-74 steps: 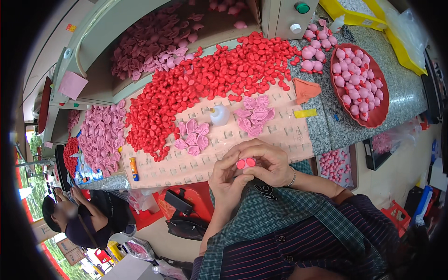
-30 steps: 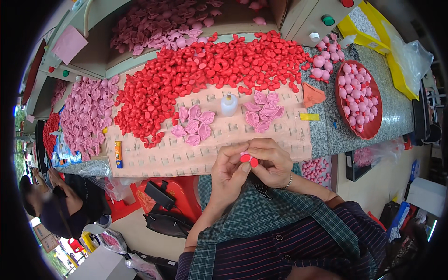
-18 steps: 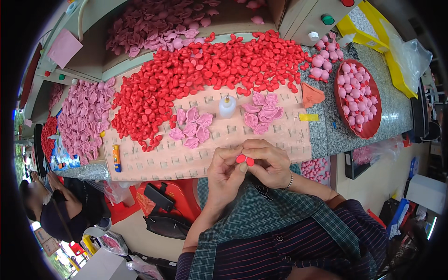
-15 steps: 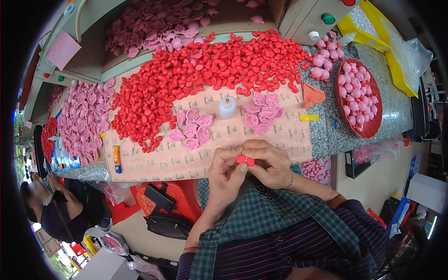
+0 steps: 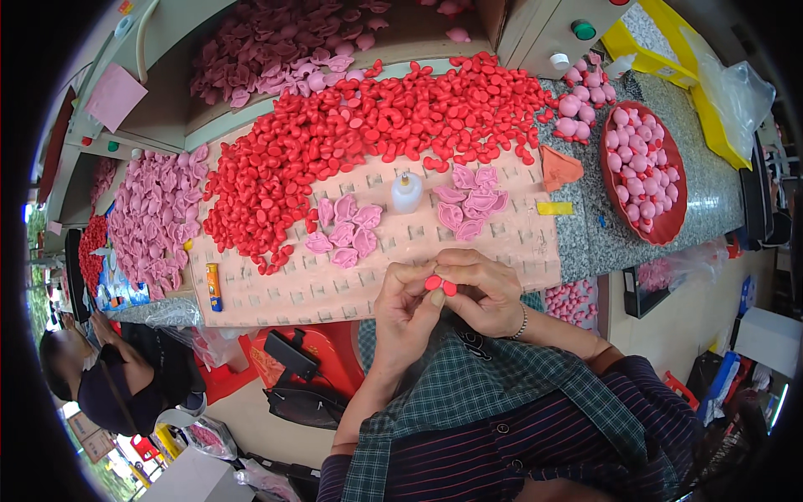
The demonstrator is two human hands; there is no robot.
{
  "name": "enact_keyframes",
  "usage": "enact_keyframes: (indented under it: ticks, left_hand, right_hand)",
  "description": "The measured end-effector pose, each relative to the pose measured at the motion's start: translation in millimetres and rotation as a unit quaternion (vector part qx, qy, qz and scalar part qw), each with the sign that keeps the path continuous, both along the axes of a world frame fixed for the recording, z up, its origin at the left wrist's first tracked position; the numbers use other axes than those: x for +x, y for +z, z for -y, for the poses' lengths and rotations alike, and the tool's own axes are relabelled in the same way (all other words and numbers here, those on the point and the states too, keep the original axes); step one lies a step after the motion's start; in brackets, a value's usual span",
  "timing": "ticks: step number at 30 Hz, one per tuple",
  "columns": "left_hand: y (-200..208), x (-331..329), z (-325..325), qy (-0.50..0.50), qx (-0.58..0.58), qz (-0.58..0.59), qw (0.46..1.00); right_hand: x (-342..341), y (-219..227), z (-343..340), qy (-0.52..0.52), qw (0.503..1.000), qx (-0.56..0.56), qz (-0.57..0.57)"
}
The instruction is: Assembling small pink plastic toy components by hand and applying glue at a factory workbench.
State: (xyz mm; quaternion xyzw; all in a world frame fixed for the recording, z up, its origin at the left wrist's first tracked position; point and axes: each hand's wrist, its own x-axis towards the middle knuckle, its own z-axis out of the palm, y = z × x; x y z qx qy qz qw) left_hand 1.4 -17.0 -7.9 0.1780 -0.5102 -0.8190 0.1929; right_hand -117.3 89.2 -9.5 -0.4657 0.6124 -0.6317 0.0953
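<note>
At the table's near edge, my left hand (image 5: pixel 404 308) and my right hand (image 5: pixel 488 293) meet with thumbs and fingers pinched together. Between the fingertips sits a small red piece (image 5: pixel 441 286) showing two oval faces side by side; the fingers cover the rest of it. Just beyond stands a small white squeeze bottle (image 5: pixel 407 194) with a narrow tip. To its left lies a cluster of pink cupped pieces (image 5: pixel 344 232), and to its right another group of pink cupped pieces (image 5: pixel 471 203). Behind them spreads a large heap of small red pieces (image 5: pixel 360 125).
A red bowl (image 5: pixel 610 197) of pink balls with red parts stands on the right. A yellow bin (image 5: pixel 623 46) lies beyond it. Pink pieces (image 5: pixel 150 217) are heaped at left, beside a glue-stick-like tube (image 5: pixel 213 286). Another person (image 5: pixel 117 376) sits at far left.
The view has shifted very slightly. Both hands stay pinched on the red piece in nearly the same place.
</note>
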Motion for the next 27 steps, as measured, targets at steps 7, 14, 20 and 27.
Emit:
enact_keyframes:
  ticks: [7,14,20,27]
  left_hand:
    - [-4.3,1.5,0.0,-0.013,0.013,-0.019,1.0]
    - [-0.2,0.6,-0.7,-0.001,0.007,-0.007,1.0]
    - [0.2,1.0,-2.3,0.01,0.003,0.002,1.0]
    - [2.3,-0.4,-2.8,0.014,0.001,-0.006,1.0]
  right_hand:
    - [0.0,-2.2,0.7,-0.003,1.0,-0.006,0.003]
    - [-0.9,-2.0,1.2,0.004,1.0,-0.001,0.003]
    - [-0.5,-3.3,0.4,0.01,1.0,-0.004,0.004]
    - [-0.9,-1.8,-0.3,0.014,1.0,0.0,0.016]
